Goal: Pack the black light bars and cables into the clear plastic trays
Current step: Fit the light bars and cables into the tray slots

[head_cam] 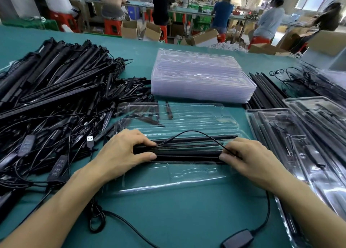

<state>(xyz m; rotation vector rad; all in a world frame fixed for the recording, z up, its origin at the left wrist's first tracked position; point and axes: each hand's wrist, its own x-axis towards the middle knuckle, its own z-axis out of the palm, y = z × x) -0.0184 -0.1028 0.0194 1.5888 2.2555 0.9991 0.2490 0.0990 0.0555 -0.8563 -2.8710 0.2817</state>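
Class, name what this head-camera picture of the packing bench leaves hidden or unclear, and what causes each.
- Head view: ends of the light bars, covered by the left hand and right hand.
- Head view: controller, cut off by the bottom edge.
- Head view: number of stacked empty trays, edges blur together.

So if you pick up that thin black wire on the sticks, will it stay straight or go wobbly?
Probably wobbly: the thin cable bows up in a loose arc above the light bars. It looks light, so it would likely dangle. The controller box, seemingly on the same cable, might tug one end down.
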